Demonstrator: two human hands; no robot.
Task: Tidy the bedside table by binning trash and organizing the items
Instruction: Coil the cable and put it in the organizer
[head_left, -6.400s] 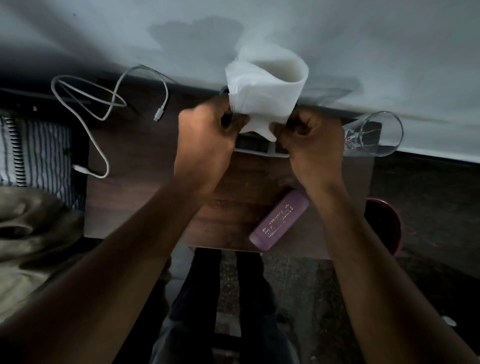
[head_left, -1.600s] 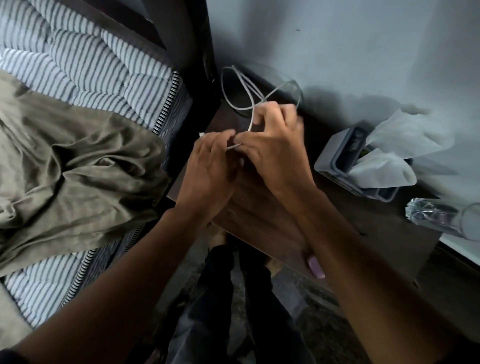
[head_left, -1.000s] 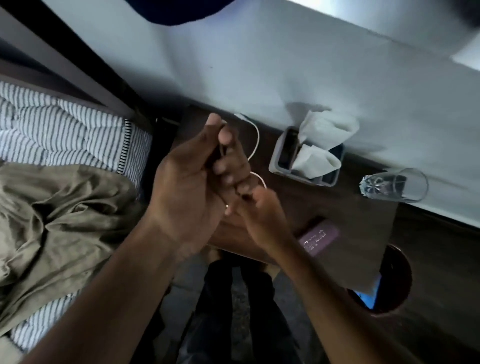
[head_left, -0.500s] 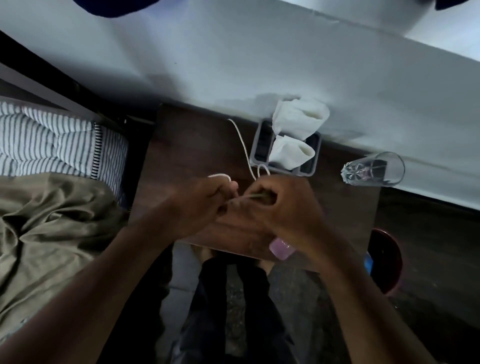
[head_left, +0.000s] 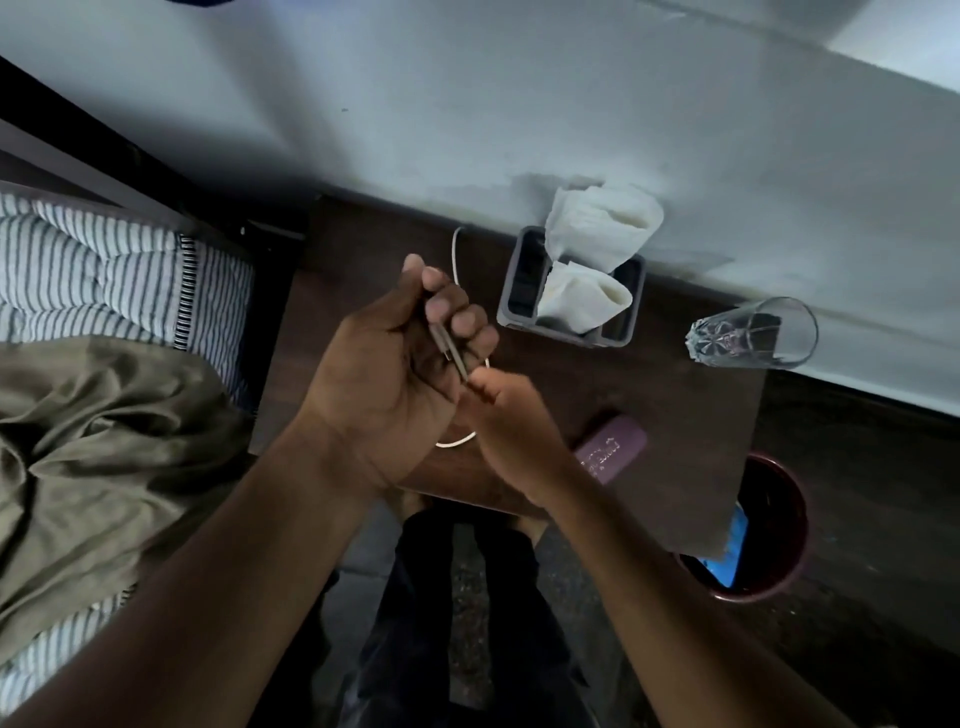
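Over the brown bedside table (head_left: 691, 447), my left hand (head_left: 389, 374) is raised and closed around folded strands of a white charging cable (head_left: 455, 260). My right hand (head_left: 511, 431) pinches the cable just below the left fingers. One loop of cable shows behind the left hand and another curves out beneath both hands. A grey holder (head_left: 524, 275) with two white tissues (head_left: 602, 228) stands at the back by the wall. A clear glass (head_left: 753, 335) lies on its side at the back right. A purple case (head_left: 613, 452) lies near the front edge.
A dark red bin (head_left: 789, 551) with something blue inside stands on the floor at the table's right front corner. A bed with a striped mattress (head_left: 93, 275) and an olive sheet (head_left: 88, 457) is on the left. The white wall runs behind the table.
My left hand has risen and turned palm up with the cable strands gathered in it. My right hand has shifted below it. The purple case is uncovered.
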